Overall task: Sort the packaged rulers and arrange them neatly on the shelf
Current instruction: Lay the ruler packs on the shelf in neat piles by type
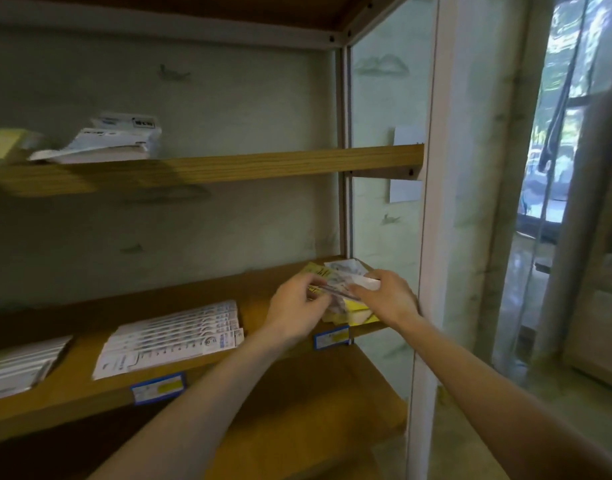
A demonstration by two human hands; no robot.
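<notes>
Both hands' grip: left hand (299, 303) and right hand (387, 296) pinch yellow ruler packs (358, 308) at the middle shelf (263, 289) right end. Advice: square edges before setting down beside fanned white packs (173, 336).

wooden shelf unit, metal uprights. middle shelf (263, 296): fanned row of white packaged rulers (173, 336) left of centre, long edges overlapping; second white stack (20, 367) at far left, partly cut off by frame edge; yellow-and-white packet pile (342, 292) at right end near upright. two blue price labels (158, 388) on front edge. upper shelf (228, 168): untidy white packet heap (107, 140) at left; pale green item (3, 142) beside it, blurred.
</notes>
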